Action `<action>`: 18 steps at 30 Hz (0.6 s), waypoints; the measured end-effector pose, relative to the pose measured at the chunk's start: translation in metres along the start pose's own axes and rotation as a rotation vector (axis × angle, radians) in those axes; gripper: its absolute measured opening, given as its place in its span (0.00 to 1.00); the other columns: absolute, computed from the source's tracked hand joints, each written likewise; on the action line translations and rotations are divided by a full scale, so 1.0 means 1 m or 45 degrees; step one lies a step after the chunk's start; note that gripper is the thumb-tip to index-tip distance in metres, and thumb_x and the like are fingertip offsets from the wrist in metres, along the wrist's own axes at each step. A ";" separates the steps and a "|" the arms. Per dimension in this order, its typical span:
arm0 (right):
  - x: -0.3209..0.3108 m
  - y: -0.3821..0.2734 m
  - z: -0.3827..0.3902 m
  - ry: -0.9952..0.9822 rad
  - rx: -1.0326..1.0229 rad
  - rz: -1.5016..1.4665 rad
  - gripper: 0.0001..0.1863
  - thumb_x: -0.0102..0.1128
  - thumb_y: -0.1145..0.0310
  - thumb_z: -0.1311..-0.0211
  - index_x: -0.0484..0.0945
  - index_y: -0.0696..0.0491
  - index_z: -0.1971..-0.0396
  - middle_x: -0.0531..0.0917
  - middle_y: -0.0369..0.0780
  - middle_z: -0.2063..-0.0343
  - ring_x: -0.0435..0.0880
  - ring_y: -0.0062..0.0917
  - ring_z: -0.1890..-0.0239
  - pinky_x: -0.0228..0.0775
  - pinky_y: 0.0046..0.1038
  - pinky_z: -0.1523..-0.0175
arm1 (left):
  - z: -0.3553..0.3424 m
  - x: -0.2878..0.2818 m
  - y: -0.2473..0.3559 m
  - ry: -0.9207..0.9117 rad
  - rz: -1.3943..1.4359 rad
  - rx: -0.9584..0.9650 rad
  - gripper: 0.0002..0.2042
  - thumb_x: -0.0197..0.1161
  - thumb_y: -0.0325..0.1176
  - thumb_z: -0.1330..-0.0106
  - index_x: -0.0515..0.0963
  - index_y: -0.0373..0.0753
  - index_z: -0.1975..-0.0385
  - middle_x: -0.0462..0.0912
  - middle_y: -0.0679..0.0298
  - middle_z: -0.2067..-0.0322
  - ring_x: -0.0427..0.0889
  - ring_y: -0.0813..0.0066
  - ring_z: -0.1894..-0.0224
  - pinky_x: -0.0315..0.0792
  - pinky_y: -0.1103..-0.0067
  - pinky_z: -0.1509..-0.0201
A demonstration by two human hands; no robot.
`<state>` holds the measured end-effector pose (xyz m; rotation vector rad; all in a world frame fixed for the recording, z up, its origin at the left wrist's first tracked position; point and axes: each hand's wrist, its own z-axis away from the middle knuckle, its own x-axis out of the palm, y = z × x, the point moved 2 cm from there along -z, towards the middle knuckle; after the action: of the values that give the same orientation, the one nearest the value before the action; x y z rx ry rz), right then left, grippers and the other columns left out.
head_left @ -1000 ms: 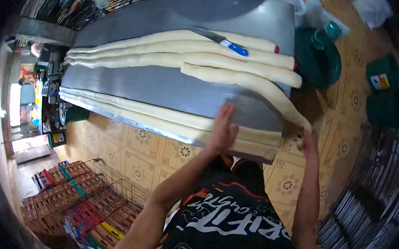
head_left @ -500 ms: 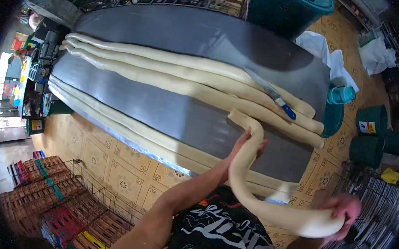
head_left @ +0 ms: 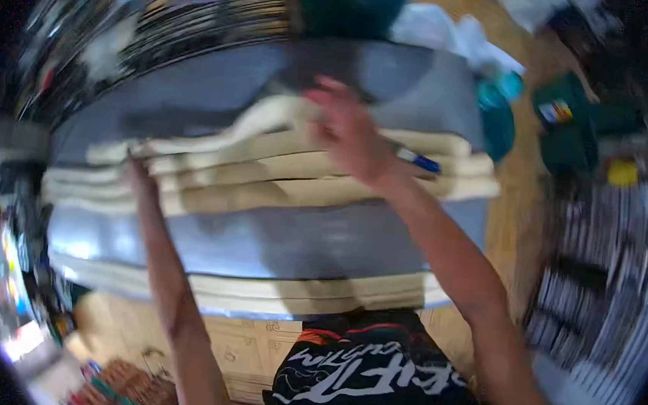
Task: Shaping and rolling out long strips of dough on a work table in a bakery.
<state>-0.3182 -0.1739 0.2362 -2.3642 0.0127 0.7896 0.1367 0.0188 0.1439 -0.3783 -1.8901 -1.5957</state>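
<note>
A long pale roll of dough [head_left: 254, 121] stretches between my hands over the far side of the dark table [head_left: 260, 235]. My left hand [head_left: 141, 169] is closed round it near its left end, low over the table. My right hand [head_left: 348, 132] grips the other end, raised and smeared by motion, with the dough arching up to it. Just nearer lie several long dough rolls [head_left: 287, 192], side by side. A knife with a blue handle [head_left: 422, 161] rests on them, its blade partly hidden by my right forearm.
More thin dough strips [head_left: 378, 289] run along the table's near edge. Past the far edge stand a dark green bin [head_left: 347, 6] and wire racks [head_left: 210, 11]. A turquoise container [head_left: 497, 102] and green buckets [head_left: 570, 127] are on the right. Stacked trays [head_left: 598, 300] stand at the lower right.
Both hands have moved from the near side across the table with the dough roll, my left hand going left. The roll went from hanging curved by my body to lying along the far side.
</note>
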 end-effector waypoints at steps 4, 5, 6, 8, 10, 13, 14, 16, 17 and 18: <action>0.008 -0.001 0.059 -0.211 0.397 -0.079 0.26 0.65 0.77 0.39 0.79 0.53 0.38 0.79 0.45 0.35 0.85 0.38 0.45 0.79 0.36 0.44 | 0.041 -0.079 -0.024 1.228 -0.479 0.161 0.28 0.61 0.46 0.21 0.70 0.38 0.29 0.70 0.50 0.30 0.79 0.60 0.42 0.74 0.71 0.37; -0.022 0.016 0.095 -0.200 0.488 0.059 0.26 0.65 0.77 0.39 0.79 0.53 0.38 0.78 0.45 0.35 0.85 0.38 0.46 0.78 0.36 0.44 | 0.035 -0.023 -0.082 1.085 -0.456 0.019 0.25 0.59 0.41 0.21 0.69 0.39 0.28 0.77 0.52 0.37 0.81 0.64 0.46 0.74 0.75 0.39; -0.045 0.028 0.130 -0.234 0.526 0.065 0.28 0.65 0.76 0.39 0.77 0.53 0.36 0.77 0.45 0.33 0.82 0.38 0.40 0.76 0.36 0.38 | 0.056 0.009 -0.109 0.995 -0.450 -0.104 0.24 0.58 0.40 0.19 0.71 0.38 0.28 0.77 0.54 0.35 0.82 0.65 0.44 0.75 0.74 0.39; -0.086 0.051 0.190 -0.111 0.645 0.183 0.31 0.64 0.76 0.40 0.74 0.54 0.33 0.75 0.46 0.31 0.77 0.41 0.34 0.71 0.38 0.29 | 0.124 0.008 -0.128 0.615 -0.511 -0.174 0.23 0.60 0.38 0.20 0.73 0.37 0.30 0.83 0.59 0.41 0.85 0.70 0.49 0.78 0.74 0.42; -0.157 0.099 0.277 0.115 0.798 0.492 0.40 0.60 0.80 0.43 0.67 0.56 0.25 0.74 0.51 0.31 0.73 0.46 0.30 0.65 0.43 0.24 | 0.161 0.073 -0.174 0.618 -0.657 -0.323 0.24 0.63 0.38 0.21 0.73 0.37 0.29 0.85 0.59 0.45 0.85 0.73 0.54 0.78 0.76 0.46; -0.227 0.131 0.295 -0.091 1.043 0.659 0.50 0.68 0.75 0.51 0.61 0.57 0.22 0.74 0.54 0.32 0.75 0.50 0.34 0.69 0.41 0.30 | 0.228 0.139 -0.205 0.720 -0.667 -0.415 0.25 0.64 0.37 0.22 0.72 0.35 0.30 0.84 0.56 0.46 0.84 0.72 0.55 0.77 0.78 0.49; -0.263 0.162 0.334 -0.180 0.995 0.769 0.51 0.69 0.75 0.52 0.61 0.57 0.23 0.75 0.53 0.34 0.76 0.50 0.36 0.71 0.41 0.32 | 0.224 0.181 -0.225 0.673 -0.658 -0.476 0.25 0.64 0.37 0.22 0.72 0.34 0.30 0.84 0.56 0.46 0.84 0.72 0.55 0.77 0.78 0.49; -0.281 0.202 0.373 -0.279 0.921 0.827 0.52 0.70 0.75 0.54 0.61 0.57 0.23 0.76 0.53 0.35 0.78 0.50 0.38 0.72 0.42 0.34 | 0.228 0.238 -0.262 0.583 -0.626 -0.565 0.23 0.63 0.36 0.21 0.73 0.35 0.30 0.84 0.57 0.46 0.83 0.73 0.56 0.77 0.78 0.49; -0.279 0.213 0.373 -0.274 0.881 0.772 0.45 0.71 0.70 0.52 0.69 0.57 0.28 0.81 0.54 0.41 0.81 0.51 0.42 0.74 0.46 0.37 | 0.232 0.253 -0.275 0.493 -0.651 -0.601 0.22 0.63 0.37 0.20 0.74 0.35 0.31 0.84 0.57 0.46 0.83 0.73 0.56 0.78 0.78 0.50; -0.282 0.220 0.376 -0.271 0.847 0.731 0.39 0.71 0.64 0.51 0.77 0.57 0.34 0.85 0.54 0.47 0.84 0.52 0.45 0.76 0.50 0.40 | 0.235 0.269 -0.294 0.394 -0.668 -0.644 0.22 0.63 0.37 0.20 0.75 0.36 0.31 0.85 0.57 0.46 0.83 0.73 0.56 0.78 0.78 0.50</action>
<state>-0.7953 -0.1844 0.0322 -1.6354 0.7704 1.0900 -0.3057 0.1303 0.0669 0.1797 -1.3971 -2.3301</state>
